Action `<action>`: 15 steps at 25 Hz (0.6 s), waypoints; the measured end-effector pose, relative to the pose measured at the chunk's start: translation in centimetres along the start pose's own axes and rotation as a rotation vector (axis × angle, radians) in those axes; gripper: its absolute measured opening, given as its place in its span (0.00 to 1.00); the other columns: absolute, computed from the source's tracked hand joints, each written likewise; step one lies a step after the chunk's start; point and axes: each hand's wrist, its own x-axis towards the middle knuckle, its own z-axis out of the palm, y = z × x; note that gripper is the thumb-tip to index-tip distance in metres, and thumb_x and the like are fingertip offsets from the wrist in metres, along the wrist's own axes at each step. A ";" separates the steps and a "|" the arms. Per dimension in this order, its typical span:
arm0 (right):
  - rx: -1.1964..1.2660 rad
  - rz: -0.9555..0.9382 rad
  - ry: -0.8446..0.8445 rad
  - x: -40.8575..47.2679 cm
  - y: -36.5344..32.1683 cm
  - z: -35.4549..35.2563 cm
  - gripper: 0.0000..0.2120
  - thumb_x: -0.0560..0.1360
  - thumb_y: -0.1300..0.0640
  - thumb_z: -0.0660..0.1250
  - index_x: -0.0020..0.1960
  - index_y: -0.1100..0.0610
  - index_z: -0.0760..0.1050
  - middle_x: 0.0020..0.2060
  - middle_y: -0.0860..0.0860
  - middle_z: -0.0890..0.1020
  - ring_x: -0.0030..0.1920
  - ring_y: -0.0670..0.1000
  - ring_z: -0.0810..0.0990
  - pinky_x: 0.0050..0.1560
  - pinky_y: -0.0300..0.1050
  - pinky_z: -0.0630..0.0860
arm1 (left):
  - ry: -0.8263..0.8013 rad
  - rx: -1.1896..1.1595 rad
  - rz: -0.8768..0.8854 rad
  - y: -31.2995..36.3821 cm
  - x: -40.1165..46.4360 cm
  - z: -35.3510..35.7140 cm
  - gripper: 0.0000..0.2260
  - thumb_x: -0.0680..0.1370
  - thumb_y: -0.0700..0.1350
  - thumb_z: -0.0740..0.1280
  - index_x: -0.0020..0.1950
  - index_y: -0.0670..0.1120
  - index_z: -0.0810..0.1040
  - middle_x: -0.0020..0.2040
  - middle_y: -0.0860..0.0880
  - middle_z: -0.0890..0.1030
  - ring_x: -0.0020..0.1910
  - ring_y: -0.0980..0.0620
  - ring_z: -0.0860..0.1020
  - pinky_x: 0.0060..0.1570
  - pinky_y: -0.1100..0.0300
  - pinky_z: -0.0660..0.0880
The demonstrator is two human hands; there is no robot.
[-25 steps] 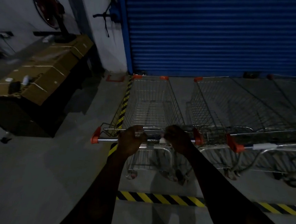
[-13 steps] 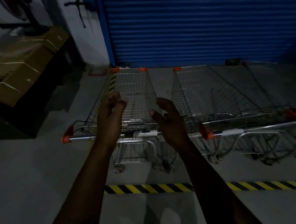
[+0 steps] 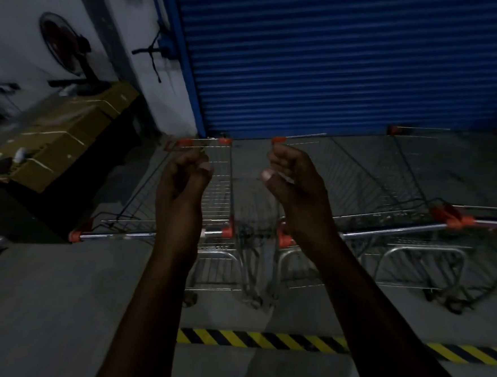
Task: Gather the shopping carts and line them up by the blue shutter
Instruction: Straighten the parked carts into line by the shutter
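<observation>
A wire shopping cart (image 3: 221, 186) with orange corner caps stands with its nose at the blue shutter (image 3: 338, 62). Its chrome handle (image 3: 114, 235) lies below my hands. A second cart (image 3: 359, 190) stands beside it on the right, and a third cart (image 3: 474, 216) further right. My left hand (image 3: 183, 178) and my right hand (image 3: 291, 185) are raised above the first cart's handle, fingers loosely curled, holding nothing and touching no cart.
A dark table with cardboard boxes (image 3: 57, 133) and a fan (image 3: 63, 43) stands at the left against the white wall. A yellow-and-black floor stripe (image 3: 260, 340) runs behind the carts. Grey concrete floor (image 3: 42, 306) lies to the lower left.
One second ago both hands gripped the first cart's handle. They have let go and lifted up above it. The view has swung a little to the left again.
</observation>
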 end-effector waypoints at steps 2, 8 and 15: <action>0.022 -0.024 0.005 0.0 -0.5 -3.5 0.20 0.73 0.54 0.69 0.65 0.55 0.74 0.62 0.51 0.79 0.64 0.47 0.76 0.62 0.48 0.75 | -0.032 -0.009 -0.006 0.3 -1.8 3.0 0.14 0.80 0.45 0.68 0.65 0.45 0.78 0.61 0.49 0.82 0.60 0.56 0.80 0.53 0.66 0.74; 0.094 -0.018 0.106 0.5 0.0 -12.5 0.22 0.72 0.52 0.71 0.64 0.55 0.74 0.62 0.54 0.79 0.64 0.52 0.77 0.64 0.53 0.76 | -0.120 -0.009 0.012 0.6 -4.7 11.4 0.13 0.80 0.42 0.68 0.64 0.42 0.77 0.58 0.52 0.82 0.59 0.56 0.80 0.55 0.64 0.76; 0.066 0.008 0.217 4.4 1.5 -17.9 0.19 0.74 0.56 0.69 0.64 0.57 0.74 0.61 0.54 0.80 0.63 0.51 0.78 0.61 0.46 0.77 | -0.248 0.005 -0.047 -1.3 -2.2 18.3 0.15 0.80 0.46 0.68 0.66 0.45 0.76 0.61 0.51 0.82 0.59 0.59 0.80 0.54 0.68 0.76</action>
